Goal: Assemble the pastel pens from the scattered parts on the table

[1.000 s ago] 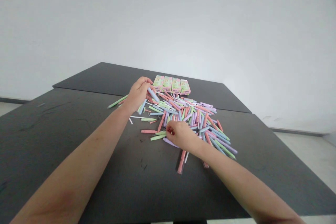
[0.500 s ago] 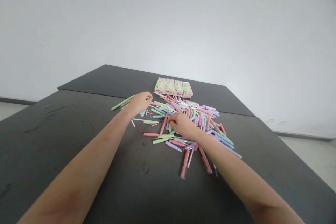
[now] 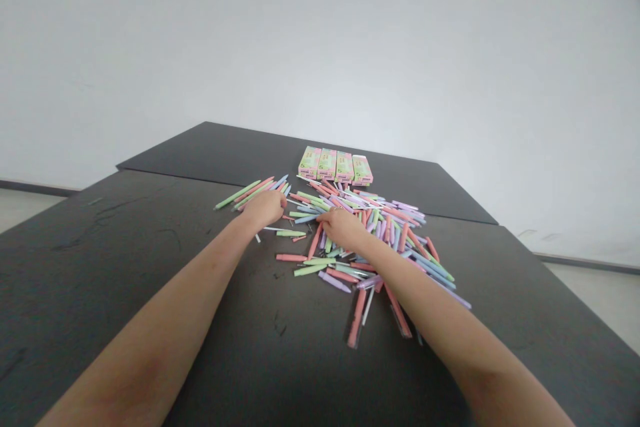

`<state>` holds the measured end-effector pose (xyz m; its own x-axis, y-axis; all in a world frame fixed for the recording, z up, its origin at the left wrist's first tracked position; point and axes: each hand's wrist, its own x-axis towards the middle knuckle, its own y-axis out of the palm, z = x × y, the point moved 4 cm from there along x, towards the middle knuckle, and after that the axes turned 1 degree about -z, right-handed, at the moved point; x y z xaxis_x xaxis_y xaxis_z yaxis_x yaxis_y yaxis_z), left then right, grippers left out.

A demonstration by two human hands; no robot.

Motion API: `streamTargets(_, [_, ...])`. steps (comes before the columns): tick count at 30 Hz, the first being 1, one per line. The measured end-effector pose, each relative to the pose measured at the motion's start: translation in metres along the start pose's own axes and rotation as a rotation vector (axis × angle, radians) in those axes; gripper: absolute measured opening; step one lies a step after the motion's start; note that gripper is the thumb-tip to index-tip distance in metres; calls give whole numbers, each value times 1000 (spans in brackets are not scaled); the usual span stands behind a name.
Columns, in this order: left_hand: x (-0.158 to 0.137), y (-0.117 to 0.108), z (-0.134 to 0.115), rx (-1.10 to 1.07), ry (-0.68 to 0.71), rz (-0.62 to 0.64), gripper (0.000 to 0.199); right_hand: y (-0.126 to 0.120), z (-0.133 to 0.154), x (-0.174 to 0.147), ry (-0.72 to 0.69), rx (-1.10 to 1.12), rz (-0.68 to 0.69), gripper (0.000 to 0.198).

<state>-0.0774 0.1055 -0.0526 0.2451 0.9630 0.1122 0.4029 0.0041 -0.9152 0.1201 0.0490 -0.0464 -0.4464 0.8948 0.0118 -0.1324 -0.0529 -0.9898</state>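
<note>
Matte black table [image 3: 240, 347] across lower frame; mid-frame, left hand [image 3: 267, 207] and right hand [image 3: 344, 227] curl over slim pastel plastic pens [image 3: 403, 237]. Pinching? Can't tell!

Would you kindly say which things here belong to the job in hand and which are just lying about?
Seemingly in use: left hand; pens near it; right hand; pen pile around it.

Apparently just lying about: row of boxes, untouched.
</note>
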Motion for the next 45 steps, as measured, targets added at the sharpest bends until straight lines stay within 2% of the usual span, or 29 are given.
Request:
streamTargets(4, [-2,-3,0,111,-70,5,23,0,-6,-1,-2,21,3,42])
streamTargets(10, [-3,-4,-4,177,-63,37,25,-4,-9,-3,21,31,15,39])
streamTargets(15, [-3,-4,-4,191,-62,50,25,-7,7,-1,-17,28,-65,34])
streamTargets(21, [-2,-6,-3,209,-56,66,25,-3,27,1,-40,12,-41,26])
streamTargets(26, [-3,-9,-4,241,-58,100,25,-2,31,4,-12,-15,-23,25])
streamTargets(34, [-2,-7,-5,297,-43,145,25,4,23,7,-8,-18,7,23])
streamTargets(39, [-4,-7,-13,308,-44,156,19,3,11,1,-6,-5,31,20])
streamTargets(45, [-8,-7,-22,296,-28,171,21,2,4,-5,-44,32,15,17])
